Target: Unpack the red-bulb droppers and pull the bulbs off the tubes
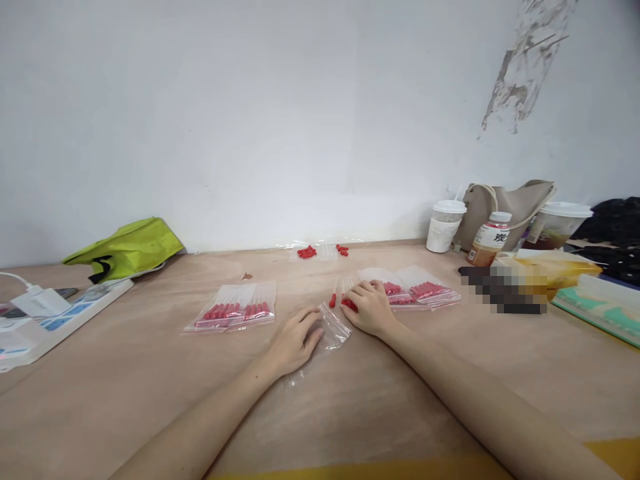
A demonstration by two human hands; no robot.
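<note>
Pinned flat under the left hand [295,341], fingers together and pressed palm-down: a clear empty zip bag [334,331] on the brown table [150,387], apparently to keep the slippery film from sliding. Curled over a small loose heap of red-capped tubes [345,303] just beside that bag: the right hand [371,308], fingertips down on them, no telling whether any is pinched. Touching the far side of that hand, filled bags [425,291] fanned out within easy reach. Well off to the left, two further packs [233,312] side by side, seemingly kept apart from the loose stock. Back by the wall, scattered red caps [307,252] on film. At the edges, a green bag [125,248], a power strip [65,317], a lidded cup [445,227] and a bottle [490,240]
</note>
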